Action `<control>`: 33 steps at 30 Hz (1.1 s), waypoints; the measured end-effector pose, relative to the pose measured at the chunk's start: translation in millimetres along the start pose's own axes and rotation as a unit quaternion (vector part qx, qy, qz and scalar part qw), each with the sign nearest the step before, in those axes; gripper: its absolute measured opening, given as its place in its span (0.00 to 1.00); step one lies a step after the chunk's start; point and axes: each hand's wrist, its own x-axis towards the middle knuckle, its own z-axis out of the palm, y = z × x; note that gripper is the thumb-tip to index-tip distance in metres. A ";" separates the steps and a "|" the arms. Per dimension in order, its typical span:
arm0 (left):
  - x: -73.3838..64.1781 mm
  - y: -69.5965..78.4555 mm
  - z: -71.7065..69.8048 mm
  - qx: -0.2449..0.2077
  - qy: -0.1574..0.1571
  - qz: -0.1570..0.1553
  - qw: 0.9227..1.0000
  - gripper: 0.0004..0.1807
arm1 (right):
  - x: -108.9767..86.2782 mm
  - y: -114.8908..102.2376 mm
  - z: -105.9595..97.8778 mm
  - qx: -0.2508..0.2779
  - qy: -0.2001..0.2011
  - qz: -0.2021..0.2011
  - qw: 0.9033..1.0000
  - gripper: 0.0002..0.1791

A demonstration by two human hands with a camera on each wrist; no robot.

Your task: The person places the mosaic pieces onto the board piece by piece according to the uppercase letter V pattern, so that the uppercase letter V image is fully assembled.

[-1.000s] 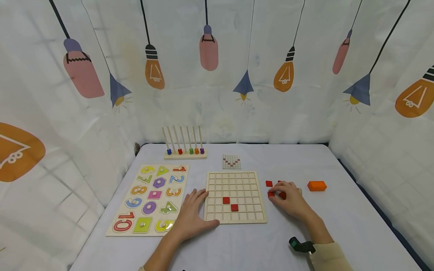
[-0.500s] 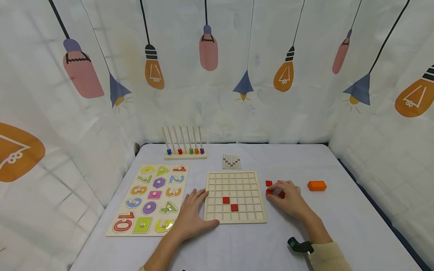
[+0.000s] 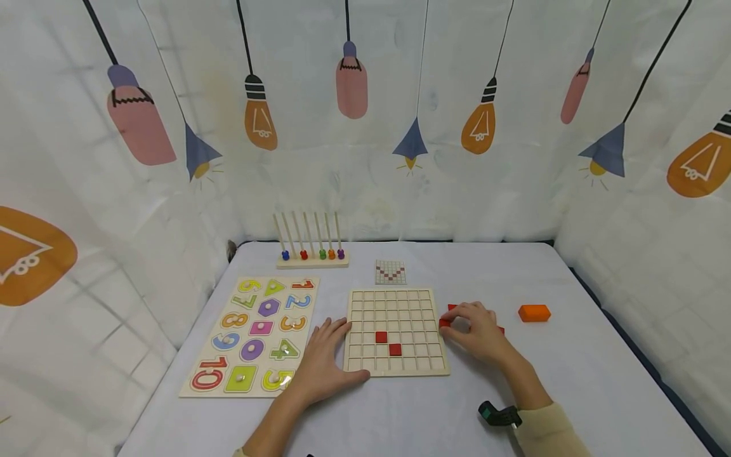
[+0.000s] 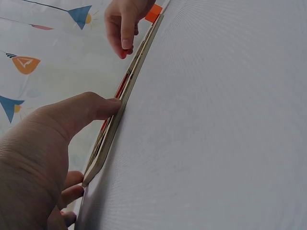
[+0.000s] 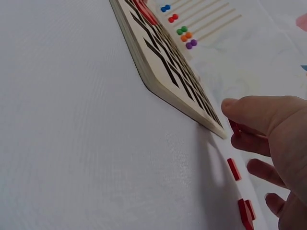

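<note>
The right hand (image 3: 478,333) pinches a small red square tile (image 5: 235,128) between thumb and forefinger, just off the right edge of a wooden grid board (image 3: 365,304). Two red tiles sit in the board's squares, an upper-left one (image 3: 381,337) and a lower-right one (image 3: 395,350). The left hand (image 3: 325,358) rests at the board's lower left, thumb on the near edge and spread fingers along the left side. Several loose tiles (image 5: 233,169) lie under and beside the right hand, partly hidden by it in the head view.
A pattern card (image 3: 391,272) lies behind the board. An abacus stand (image 3: 312,264) with coloured beads is at the back left. On the left lies a number puzzle board (image 3: 268,341), partly behind the left hand. An orange block (image 3: 533,313) sits to the right.
The right hand has moved a little left with the pinched red tile, from among the loose tiles to the board's right edge. The left hand has stayed put.
</note>
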 end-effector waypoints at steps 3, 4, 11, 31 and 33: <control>-0.1 0.4 -0.1 -0.001 0.000 0.000 1.000 0.63 | 0.4 -3.5 0.7 0.005 -0.005 -0.001 1.000 0.13; -0.1 0.5 -0.4 -0.002 0.000 0.000 1.000 0.63 | 0.7 -4.7 1.2 0.005 -0.006 -0.002 1.000 0.13; -0.1 0.6 -0.9 -0.004 -0.004 0.000 1.000 0.63 | 5.6 -13.1 5.8 0.002 -0.006 -0.010 1.000 0.14; -0.4 0.1 0.2 -0.002 -0.003 -0.002 1.000 0.63 | 16.4 -34.6 30.3 0.004 -0.034 -0.031 0.999 0.12; -0.3 -0.3 0.6 -0.001 -0.002 -0.001 1.000 0.63 | 17.0 -37.2 32.8 0.004 -0.040 -0.036 0.999 0.12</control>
